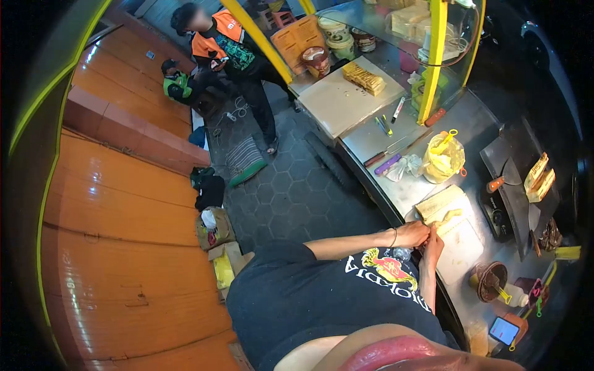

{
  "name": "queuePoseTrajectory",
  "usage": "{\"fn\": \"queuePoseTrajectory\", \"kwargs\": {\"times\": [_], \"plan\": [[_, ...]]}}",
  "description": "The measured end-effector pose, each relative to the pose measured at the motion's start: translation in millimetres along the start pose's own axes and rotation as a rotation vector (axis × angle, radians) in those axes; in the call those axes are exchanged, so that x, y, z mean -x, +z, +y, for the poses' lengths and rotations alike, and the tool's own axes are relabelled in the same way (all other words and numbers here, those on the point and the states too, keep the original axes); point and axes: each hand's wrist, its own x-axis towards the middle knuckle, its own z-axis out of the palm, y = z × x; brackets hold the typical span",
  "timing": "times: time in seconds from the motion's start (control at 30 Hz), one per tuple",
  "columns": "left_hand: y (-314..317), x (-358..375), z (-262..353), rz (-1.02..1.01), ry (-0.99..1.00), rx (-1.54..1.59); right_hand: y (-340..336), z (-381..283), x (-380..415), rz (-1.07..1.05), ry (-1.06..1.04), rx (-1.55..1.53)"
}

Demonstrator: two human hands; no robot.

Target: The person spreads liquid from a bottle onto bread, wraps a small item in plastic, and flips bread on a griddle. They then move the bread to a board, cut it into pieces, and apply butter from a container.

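My left hand (411, 235), a dark band at its wrist, is closed at the near edge of a white cutting board (467, 246). My right hand (432, 247) is closed against it, the fingers of both meeting. A pale yellow strip (449, 216) runs from the fingertips over a slab of bread (440, 203) lying on the board. What my fingers grip is hidden. Below my left wrist shows a crumpled clear plastic bit (402, 254). Beyond the bread stands an open tub of yellow spread (443, 162) with a yellow utensil in it.
A black griddle (504, 154) with a scraper (502, 183) and toasted bread (539, 179) lies to the right. Nearby are a brown spread tub (489, 281) and a phone (504, 331). Sliced toast (364, 78) sits on cardboard. Two people are in the walkway, one standing (238, 59).
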Motion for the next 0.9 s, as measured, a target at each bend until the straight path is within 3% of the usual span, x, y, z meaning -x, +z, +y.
{"fn": "queuePoseTrajectory", "kwargs": {"times": [0.03, 0.17, 0.27, 0.33, 0.37, 0.4, 0.47, 0.53, 0.57, 0.6, 0.63, 0.67, 0.73, 0.8, 0.9], "plan": [[-2, -1, -5, 0.069, 0.098, -0.030, 4, 1, -5, -0.007, 0.003, 0.008], [4, -3, -11, 0.047, 0.143, -0.137, 1, 23, -19, 0.115, -0.081, 0.024], [-7, 9, 0, 0.046, 0.097, 0.106, -11, 37, -19, 0.139, -0.135, 0.019], [-16, 14, -1, -0.080, 0.093, 0.335, -5, 28, -13, 0.133, -0.132, 0.009], [-19, 15, 0, -0.110, 0.131, 0.244, 0, 26, -9, 0.140, -0.140, 0.004], [-18, 8, -4, -0.159, 0.293, -0.051, 5, 19, 1, 0.153, -0.139, 0.006], [-25, 13, -2, -0.191, 0.210, 0.041, 7, 2, 11, 0.098, -0.081, 0.055], [-13, 9, -4, -0.191, 0.199, -0.044, -1, 24, 3, 0.164, -0.186, 0.121], [-15, 10, 2, -0.172, 0.086, 0.159, -1, 7, 14, 0.134, -0.071, 0.096], [-8, 9, -6, -0.167, 0.186, 0.003, -11, 25, 3, 0.143, -0.079, 0.113], [1, 8, -14, -0.101, 0.323, -0.082, 1, -4, 24, 0.145, -0.012, 0.017], [-6, 7, -4, -0.119, 0.323, -0.067, 1, -11, 24, 0.164, 0.075, 0.027], [-6, 8, -1, -0.142, 0.309, -0.164, 2, -8, 27, 0.170, 0.018, 0.081], [-8, 9, 10, -0.080, 0.216, 0.045, -1, -1, 28, 0.231, -0.021, 0.172], [-9, 8, 12, -0.106, 0.216, 0.085, -7, 20, 19, 0.287, -0.122, 0.188]]}}
